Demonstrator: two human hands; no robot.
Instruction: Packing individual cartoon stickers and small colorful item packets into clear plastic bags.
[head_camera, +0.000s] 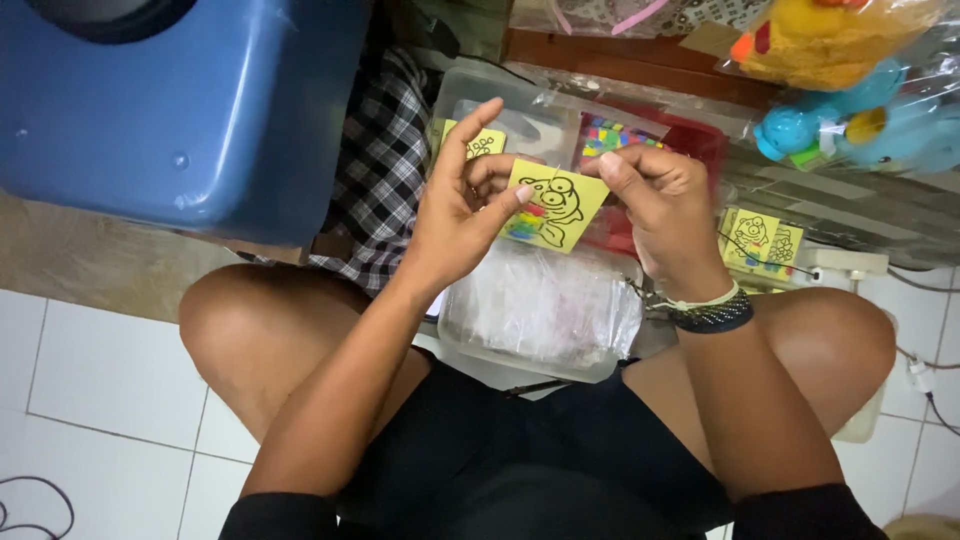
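A small yellow card (556, 205) with a black cartoon outline and a few coloured patches is held up between both hands over my lap. My left hand (462, 205) pinches its left edge with thumb and fingers, the index finger raised. My right hand (655, 205) grips the card's upper right corner; a dark bracelet and pale band circle that wrist. Just below the card sits a clear plastic tub (540, 310) filled with transparent bags. Another yellow card (484, 142) lies behind my left hand.
A large blue plastic bin (180, 100) stands at upper left beside checked cloth (385, 160). More yellow cards (762, 240) lie at right near a white power strip (840, 262). Bagged plush toys (850, 90) fill the upper right. A red tray of coloured bits (690, 140) sits behind.
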